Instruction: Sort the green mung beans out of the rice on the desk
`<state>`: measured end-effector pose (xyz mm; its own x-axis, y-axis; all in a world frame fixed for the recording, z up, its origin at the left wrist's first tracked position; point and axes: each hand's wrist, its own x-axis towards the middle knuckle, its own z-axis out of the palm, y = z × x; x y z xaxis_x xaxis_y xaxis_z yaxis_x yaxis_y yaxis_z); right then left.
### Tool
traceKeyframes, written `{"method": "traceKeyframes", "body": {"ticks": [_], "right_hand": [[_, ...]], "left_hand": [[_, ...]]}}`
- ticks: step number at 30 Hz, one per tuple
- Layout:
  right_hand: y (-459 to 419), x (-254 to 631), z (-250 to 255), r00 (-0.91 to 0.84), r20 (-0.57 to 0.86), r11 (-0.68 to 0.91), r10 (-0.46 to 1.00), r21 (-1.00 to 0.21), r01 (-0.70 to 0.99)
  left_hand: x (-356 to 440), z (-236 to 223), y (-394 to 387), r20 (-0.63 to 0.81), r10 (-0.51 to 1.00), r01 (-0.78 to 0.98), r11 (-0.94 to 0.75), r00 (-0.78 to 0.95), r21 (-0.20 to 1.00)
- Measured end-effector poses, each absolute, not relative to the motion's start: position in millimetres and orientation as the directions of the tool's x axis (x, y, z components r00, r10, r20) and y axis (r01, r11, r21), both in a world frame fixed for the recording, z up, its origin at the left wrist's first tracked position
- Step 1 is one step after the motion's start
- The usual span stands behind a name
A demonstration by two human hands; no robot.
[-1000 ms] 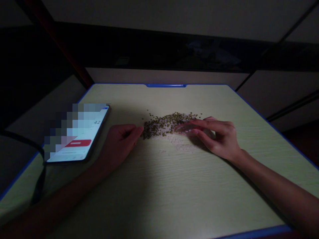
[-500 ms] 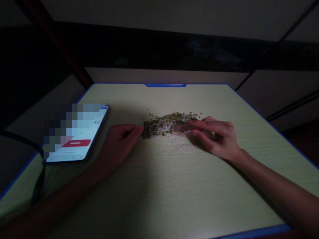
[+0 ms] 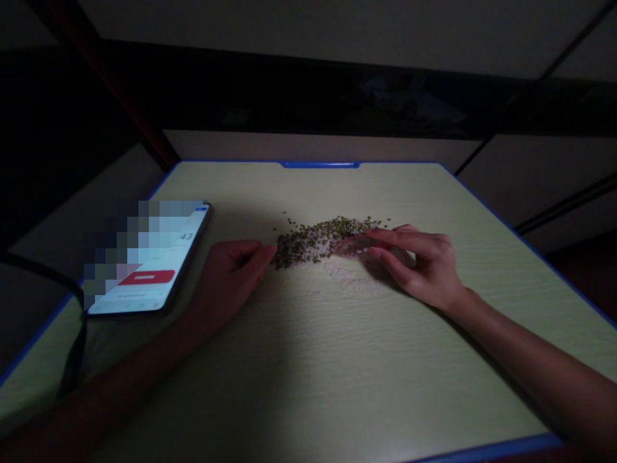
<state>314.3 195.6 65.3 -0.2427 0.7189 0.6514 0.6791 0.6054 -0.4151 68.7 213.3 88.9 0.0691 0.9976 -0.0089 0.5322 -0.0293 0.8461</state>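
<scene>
A spread of small green beans (image 3: pixel 342 226), mung beans by their look, lies mixed with pale fine grains (image 3: pixel 349 275) on the table. My right hand (image 3: pixel 424 260) holds a small clear container (image 3: pixel 354 245) between thumb and fingers, low over the right part of the pile. Its mouth seems to face left, with pale grains at it; the palm hides its back end. At the pile's left edge rests my left hand (image 3: pixel 231 270), fingers curled in and thumb pressed against the forefinger. Whether anything is pinched there is hidden.
A phone (image 3: pixel 159 257) with a lit screen and a red button lies at the left of the table. A dark strap or cable (image 3: pixel 80 321) hangs beside it. The pale wood table (image 3: pixel 308 386) has a blue rim; dark-banded furniture stands behind.
The clear container has shifted or turned very slightly in my right hand. My left hand keeps its place. The digits on the phone went from 42 to 43.
</scene>
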Motion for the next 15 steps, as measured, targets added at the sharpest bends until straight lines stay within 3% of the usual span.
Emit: {"method": "traceKeyframes", "body": {"ticks": [15], "right_hand": [[197.2, 316.5, 63.2, -0.310, 0.647, 0.656, 0.697, -0.399, 0.641]], "left_hand": [[68.5, 88.9, 213.6, -0.001, 0.997, 0.528, -0.038, 0.072, 0.848]]}}
